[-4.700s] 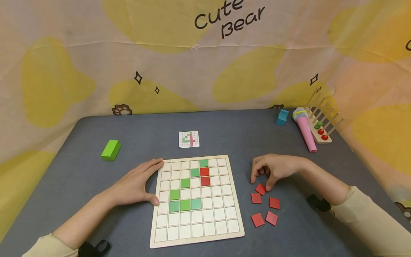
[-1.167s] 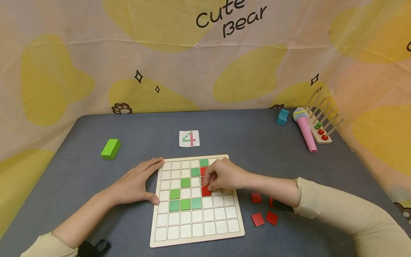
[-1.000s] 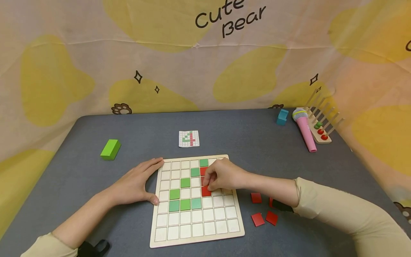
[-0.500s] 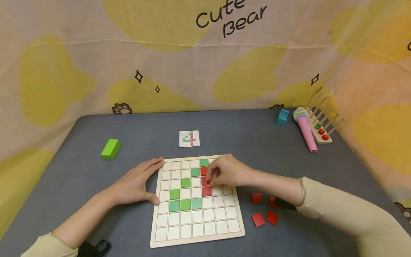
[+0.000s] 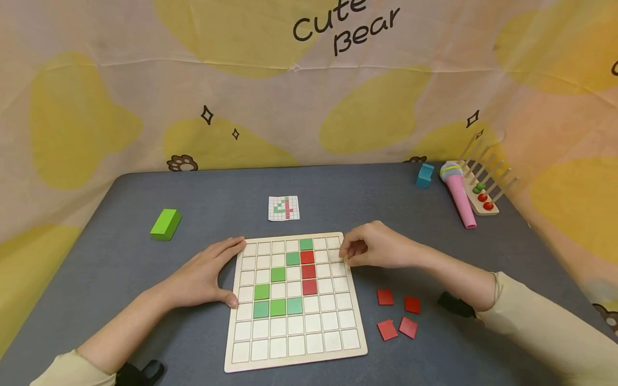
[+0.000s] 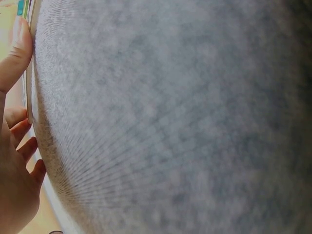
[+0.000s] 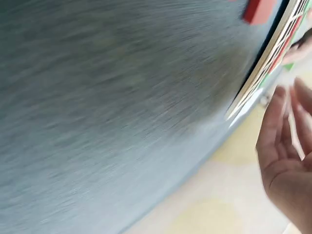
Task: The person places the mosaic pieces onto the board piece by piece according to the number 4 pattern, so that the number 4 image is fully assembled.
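Observation:
A square grid board lies flat on the table, with several green tiles in a stepped line and a row. Three red tiles fill a column just below the topmost green tile. My left hand rests against the board's left edge, fingers at the upper corner and thumb lower down. In the left wrist view, the thumb touches that edge. Over the upper right edge hovers my right hand, fingers loosely bent and holding nothing. Several loose red tiles lie on the table to the board's right.
A small pattern card showing a green and red 4 lies behind the board. A green block stands at the left. Far right are a blue block, a pink toy microphone and a peg stand with beads.
My right hand took a red tile from the loose group, set it below the two red ones in the column, let go and moved right. My left hand has stayed put.

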The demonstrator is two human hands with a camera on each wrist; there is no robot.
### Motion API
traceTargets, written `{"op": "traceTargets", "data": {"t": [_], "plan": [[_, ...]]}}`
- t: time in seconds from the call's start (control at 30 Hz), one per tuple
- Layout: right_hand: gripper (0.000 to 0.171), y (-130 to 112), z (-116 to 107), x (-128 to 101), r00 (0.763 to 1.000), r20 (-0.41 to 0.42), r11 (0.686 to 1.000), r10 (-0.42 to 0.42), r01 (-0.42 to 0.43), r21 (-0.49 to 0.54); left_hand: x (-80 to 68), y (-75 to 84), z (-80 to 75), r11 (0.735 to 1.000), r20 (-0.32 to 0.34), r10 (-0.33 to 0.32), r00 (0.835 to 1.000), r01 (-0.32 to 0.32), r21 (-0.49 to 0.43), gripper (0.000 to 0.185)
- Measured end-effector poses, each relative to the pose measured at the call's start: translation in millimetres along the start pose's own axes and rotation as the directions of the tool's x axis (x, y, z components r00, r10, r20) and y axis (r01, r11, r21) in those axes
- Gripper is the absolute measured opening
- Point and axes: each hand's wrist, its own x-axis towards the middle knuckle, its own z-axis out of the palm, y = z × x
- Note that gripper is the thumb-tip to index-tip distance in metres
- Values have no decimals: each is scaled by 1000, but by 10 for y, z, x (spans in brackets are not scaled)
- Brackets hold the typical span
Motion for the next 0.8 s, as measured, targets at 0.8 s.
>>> {"op": "traceTargets", "data": {"t": [0.8], "plan": [[26, 522, -143, -384, 928, 353, 972, -121, 39, 230, -8, -3, -8, 1000, 1, 0, 1000, 0, -6, 123]]}}
